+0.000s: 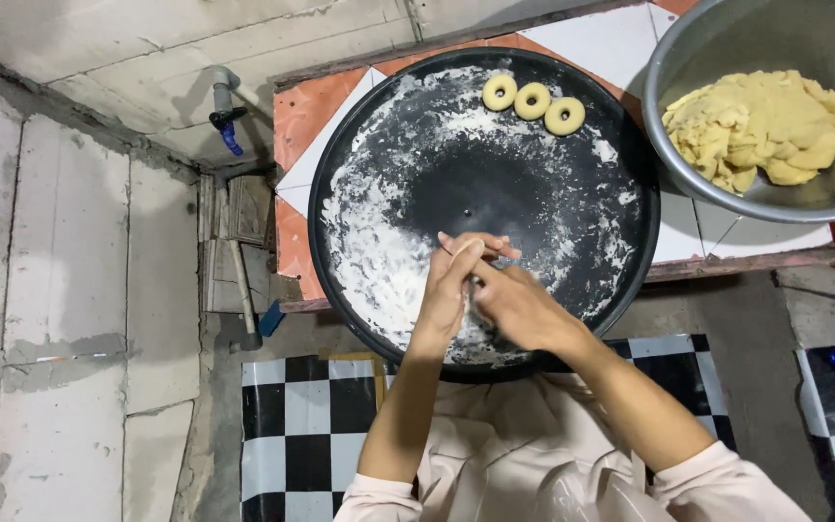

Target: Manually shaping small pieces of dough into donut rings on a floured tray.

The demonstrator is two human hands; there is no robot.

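Head view looks straight down on a round black tray (572,193) dusted with white flour (379,261), resting on a tiled ledge (591,43) of orange and white. Three dough rings (532,101) lie in a row at the tray's far edge, each just beside the next. To the right, a metal bowl (688,164) overlaps the tray's rim and holds a lump of yellow dough (761,126); the bowl is cut off at the top and right edge. Left of the ledge a grey pipe with a blue tap (227,121) comes off the concrete wall, and wooden slats (234,242) lean below it. A black-and-white checked floor (292,425) shows under the arms, and the person's pale sleeves are cut off at the bottom.

Both hands meet over the near part of the tray, above the flour. The left hand (448,290) is raised with its fingers stretched and pressed close together; the right hand (519,307) lies against it, fingers curled loosely. A small pale strip of dough (468,246) shows at the left fingertips, pinched between the two hands. Most of that piece is hidden by the fingers, so its shape cannot be made out, nor exactly which fingers grip it.
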